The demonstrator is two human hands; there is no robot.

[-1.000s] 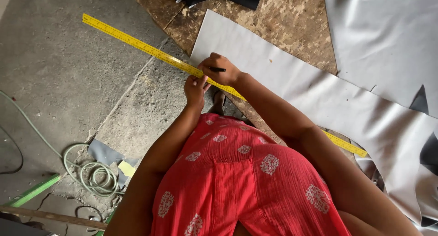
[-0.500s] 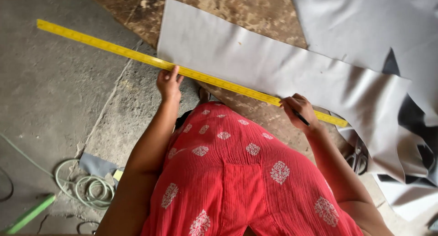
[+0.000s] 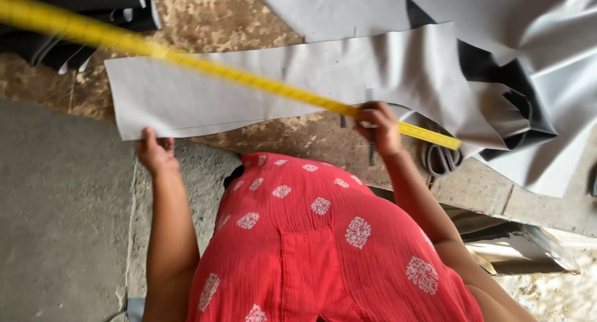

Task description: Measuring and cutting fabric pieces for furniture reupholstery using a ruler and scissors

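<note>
Yellow ruler (image 3: 249, 79) runs diagonally across the grey sheet (image 3: 280, 85), from upper left down to the right, blurred along its left stretch. Your right hand (image 3: 378, 128) grips it near its lower right end, fingers closed around the ruler; a dark pen-like object pokes out below that hand, too unclear to identify. Your left hand (image 3: 155, 153) rests at the sheet's lower left corner, fingers curled onto its edge. Sheet lies flat on the worn, speckled floor (image 3: 205, 23). More grey material (image 3: 528, 60) is piled to the right, folded over dark backing. Scissors (image 3: 440, 159) lie just beside the ruler's end. Red patterned garment (image 3: 311, 247) fills the foreground.
</note>
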